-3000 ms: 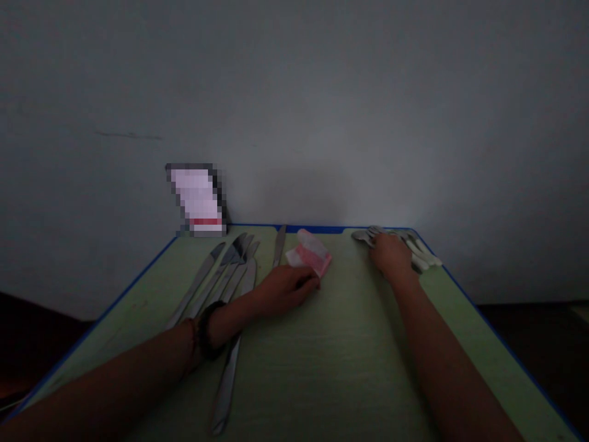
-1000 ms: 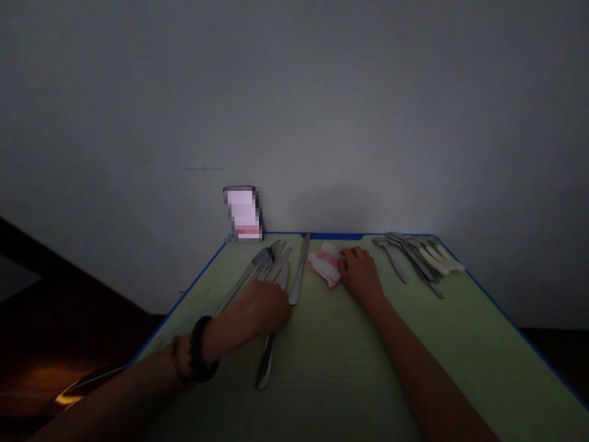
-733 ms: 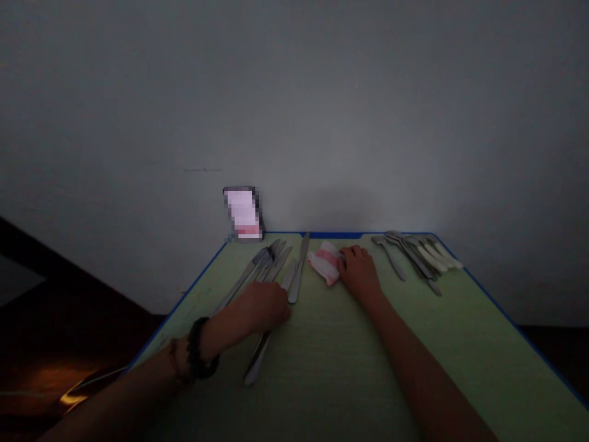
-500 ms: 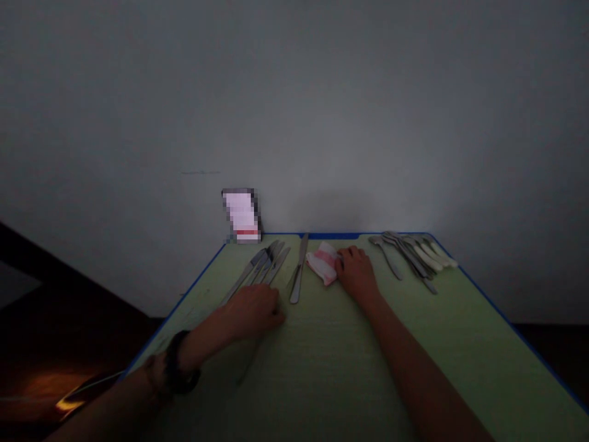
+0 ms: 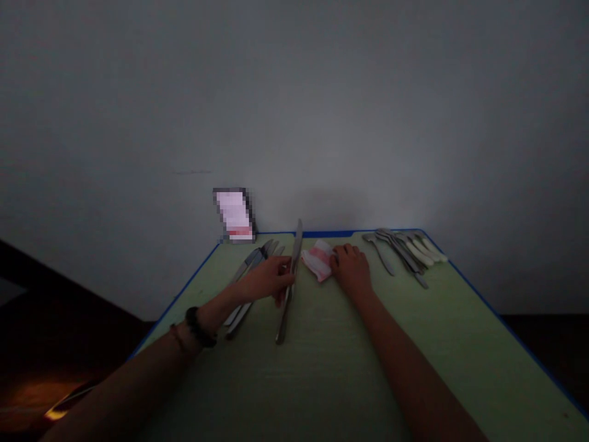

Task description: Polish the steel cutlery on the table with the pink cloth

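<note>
My left hand is closed around a metal table knife, its blade pointing away toward the wall and its handle toward me. Just left of and partly behind that hand lie several more table knives, side by side on the table. My right hand rests on the table with its fingers curled onto the right edge of a crumpled white and pink cloth. Whatever lies directly under the held knife is hard to make out.
A phone with a blurred, lit screen leans against the wall at the back left. To the right lie a single spoon and a bunch of metal and white-handled cutlery. The green table has a blue edge.
My left hand has moved up and to the right from the knives, and a knife now shows raised in its fingers at the middle. My right hand stays at the cloth.
</note>
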Available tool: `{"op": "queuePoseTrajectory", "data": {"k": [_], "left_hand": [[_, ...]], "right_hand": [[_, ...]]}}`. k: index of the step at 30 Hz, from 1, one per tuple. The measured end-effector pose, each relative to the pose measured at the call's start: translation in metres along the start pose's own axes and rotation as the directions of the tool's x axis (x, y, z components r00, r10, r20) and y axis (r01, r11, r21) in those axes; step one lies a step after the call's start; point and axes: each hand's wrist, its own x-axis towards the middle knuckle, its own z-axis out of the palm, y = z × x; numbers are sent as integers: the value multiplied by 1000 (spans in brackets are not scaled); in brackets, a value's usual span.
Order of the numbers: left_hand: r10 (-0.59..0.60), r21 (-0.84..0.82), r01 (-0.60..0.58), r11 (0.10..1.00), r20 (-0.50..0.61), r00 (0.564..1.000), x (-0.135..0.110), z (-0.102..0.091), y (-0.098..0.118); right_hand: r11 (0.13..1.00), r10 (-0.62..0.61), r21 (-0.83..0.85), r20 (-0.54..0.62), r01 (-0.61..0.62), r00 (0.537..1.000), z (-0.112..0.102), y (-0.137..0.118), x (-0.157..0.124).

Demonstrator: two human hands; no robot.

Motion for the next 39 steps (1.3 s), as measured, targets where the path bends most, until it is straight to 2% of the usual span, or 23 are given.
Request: {"op": "queuePoseTrajectory", "data": {"k": [3, 7, 10, 14, 17, 21, 26, 29, 32, 35, 39], "left_hand": [[-21, -168, 8, 986, -74, 997, 24, 18, 0], [-38, -227, 12, 974, -111, 993, 45, 28, -6], [-44, -198, 20, 980, -116, 992, 43, 21, -15], [-21, -52, 15, 999, -98, 995, 29, 8, -21], [-6, -43, 3, 999, -67, 998, 25, 8, -15], [58, -55, -61, 997, -54, 997, 36, 16, -4], [142, 103, -129, 986, -125, 982, 51, 25, -7], [203, 145, -183, 972, -141, 969, 48, 33, -13], [272, 218, -227, 949, -206, 940, 42, 42, -14], [279, 386, -181, 905, -217, 935, 35, 49, -9], [204, 671, -69, 738, -124, 971, 26, 53, 3]], "right_hand": [[999, 33, -23, -38, -34, 999, -3, 3, -1], [997, 59, -40, -93, -63, 994, -8, 6, -1], [997, 67, -34, -70, -70, 995, -8, 7, 0], [996, 92, -12, -43, -93, 995, -5, 7, 1], [996, 93, 0, -57, -94, 994, -5, 4, 0], [996, 90, 13, -65, -90, 994, -4, 1, -1], [985, 169, 49, -54, -166, 984, 0, 5, 4], [975, 218, 67, -60, -214, 974, 2, 9, 7], [970, 236, 90, -112, -227, 965, 2, 11, 7], [969, 233, 109, -115, -221, 966, 3, 12, 6], [977, 190, 108, -70, -181, 979, 5, 11, 5]]}}
